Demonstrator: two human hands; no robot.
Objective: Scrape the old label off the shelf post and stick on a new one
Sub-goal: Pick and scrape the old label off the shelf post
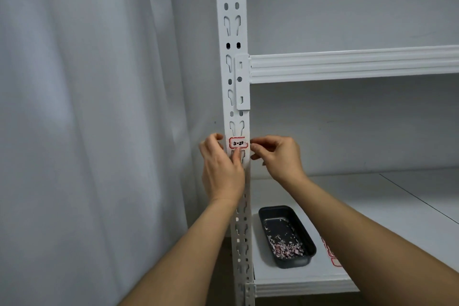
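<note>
The left third of the frame is a pale curtain (87, 119), soft and pleated, hanging untouched. Just left of centre, the left hand (221, 169) lies flat against the shelf post (232, 32), fingers loose and grasping nothing, probably to steady the label's left edge. The post is white painted metal, punched with paired keyhole slots and small round holes. The label (238, 143) sits on its front face at mid-frame height: a small white paper rectangle with a red border and dark handwriting too blurred to read. It looks like the new one being smoothed down. Immediately right, the right hand (275, 154) pinches thumb and fingertips at the label's right edge; whether it grips the paper I cannot tell. Lower right of centre, a dark rectangular tray (305, 241) on the smooth white shelf board (372, 206) holds pinkish scrapings, seemingly kept near to catch debris. Red-edged spare labels (332, 256) peek from beside the forearm.
</note>
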